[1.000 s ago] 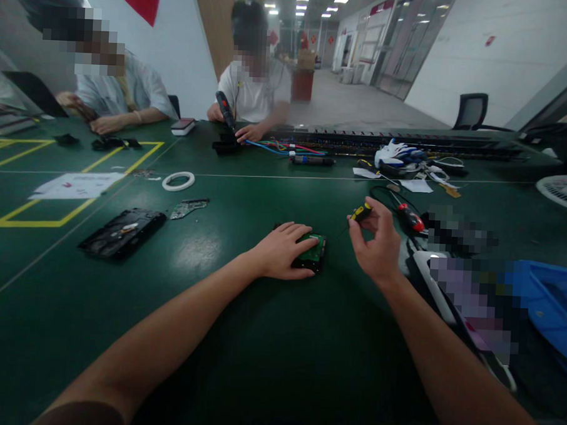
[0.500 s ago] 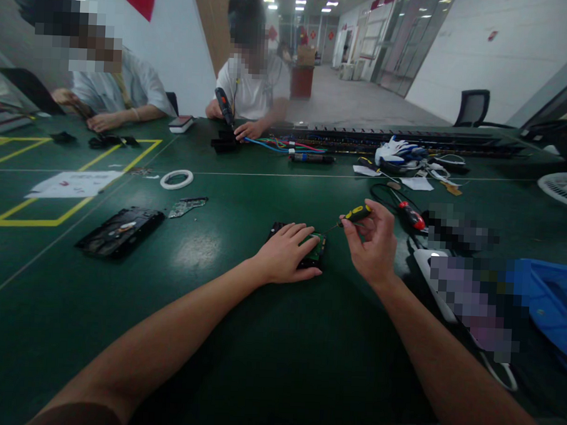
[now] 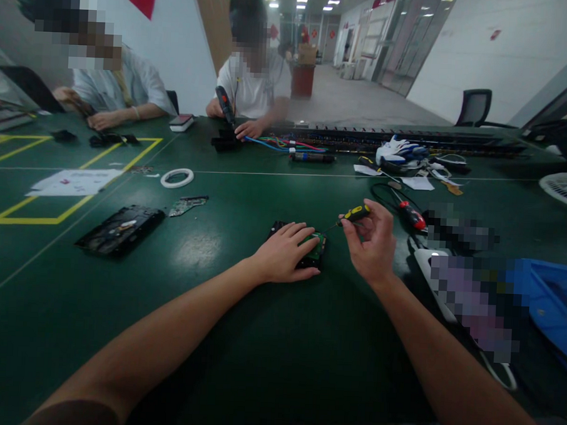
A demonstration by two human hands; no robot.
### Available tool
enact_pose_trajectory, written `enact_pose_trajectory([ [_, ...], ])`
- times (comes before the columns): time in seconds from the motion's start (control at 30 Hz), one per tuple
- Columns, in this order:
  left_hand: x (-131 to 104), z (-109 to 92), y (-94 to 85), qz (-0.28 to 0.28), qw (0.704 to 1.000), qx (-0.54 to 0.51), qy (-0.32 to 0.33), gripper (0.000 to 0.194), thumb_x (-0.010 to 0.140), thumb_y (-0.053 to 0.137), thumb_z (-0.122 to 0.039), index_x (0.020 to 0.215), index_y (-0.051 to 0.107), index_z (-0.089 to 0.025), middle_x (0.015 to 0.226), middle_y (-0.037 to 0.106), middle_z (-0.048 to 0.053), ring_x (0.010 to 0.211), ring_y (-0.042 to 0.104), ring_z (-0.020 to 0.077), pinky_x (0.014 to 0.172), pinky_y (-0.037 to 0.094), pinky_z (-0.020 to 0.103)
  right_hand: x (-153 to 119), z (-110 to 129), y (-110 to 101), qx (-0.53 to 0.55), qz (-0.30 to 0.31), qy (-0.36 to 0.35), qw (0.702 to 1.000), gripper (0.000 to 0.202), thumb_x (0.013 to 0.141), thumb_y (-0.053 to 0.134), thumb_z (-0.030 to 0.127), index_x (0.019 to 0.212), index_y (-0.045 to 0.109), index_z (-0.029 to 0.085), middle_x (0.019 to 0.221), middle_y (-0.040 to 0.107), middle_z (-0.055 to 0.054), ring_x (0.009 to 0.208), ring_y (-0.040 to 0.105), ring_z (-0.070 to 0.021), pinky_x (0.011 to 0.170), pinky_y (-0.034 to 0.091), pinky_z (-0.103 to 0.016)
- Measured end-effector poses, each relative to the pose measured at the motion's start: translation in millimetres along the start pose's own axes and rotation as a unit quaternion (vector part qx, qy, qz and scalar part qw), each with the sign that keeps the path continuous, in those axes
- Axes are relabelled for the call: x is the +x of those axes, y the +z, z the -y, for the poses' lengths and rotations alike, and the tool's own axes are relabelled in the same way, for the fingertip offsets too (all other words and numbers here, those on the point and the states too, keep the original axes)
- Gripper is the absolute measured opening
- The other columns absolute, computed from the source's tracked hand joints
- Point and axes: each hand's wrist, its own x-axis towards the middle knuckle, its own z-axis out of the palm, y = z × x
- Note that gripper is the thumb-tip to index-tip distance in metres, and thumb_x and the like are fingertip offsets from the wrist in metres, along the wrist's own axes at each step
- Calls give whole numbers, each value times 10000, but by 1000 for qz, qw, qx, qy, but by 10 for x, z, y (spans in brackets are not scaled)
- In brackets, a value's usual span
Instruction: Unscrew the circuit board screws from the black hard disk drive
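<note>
My left hand [image 3: 286, 253] lies flat with its fingers spread across a black hard drive [image 3: 315, 259], pressing it against the table. Part of the drive's green circuit board [image 3: 316, 244] shows past the fingers, and the rest is hidden beneath them. A screwdriver [image 3: 356, 214] with a black and yellow handle is pinched in my right hand [image 3: 373, 241]. Its thin shaft points left and down towards the drive's far right corner. Whether the tip touches the drive, I cannot make out.
Left on the green table [image 3: 203, 334] lie a dark casing [image 3: 120, 230], a loose circuit board [image 3: 187, 205] and a tape roll [image 3: 176, 178]. To the right are a red-black screwdriver [image 3: 412, 216], a phone-like object [image 3: 437, 285] and a blue tray [image 3: 549, 305]. Two people work opposite.
Hardly anything differs. Both hands, the hard drive and the screwdriver stay almost where they were; the whole view has shifted very slightly.
</note>
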Motion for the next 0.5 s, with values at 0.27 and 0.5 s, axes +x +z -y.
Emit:
enact_pose_trajectory([
  [0.27, -3, 2, -6, 2, 1000, 3, 2, 743, 985, 488, -708, 1496, 502, -169, 1576, 492, 182, 1511, 410, 389, 1238, 345, 583, -11, -14, 12, 6, 8, 0, 1000, 579, 979, 677, 322, 1493, 409, 307, 1340, 630, -109, 1078, 753, -266, 916, 674, -455],
  [0.5, -2, 3, -3, -2, 1000, -8, 1, 738, 979, 506, -703, 1493, 505, -174, 1577, 494, 187, 1510, 411, 389, 1236, 344, 590, -4, -3, 14, -2, 0, -6, 1000, 575, 979, 674, 315, 1491, 414, 308, 1389, 602, -124, 1073, 754, -263, 902, 679, -443],
])
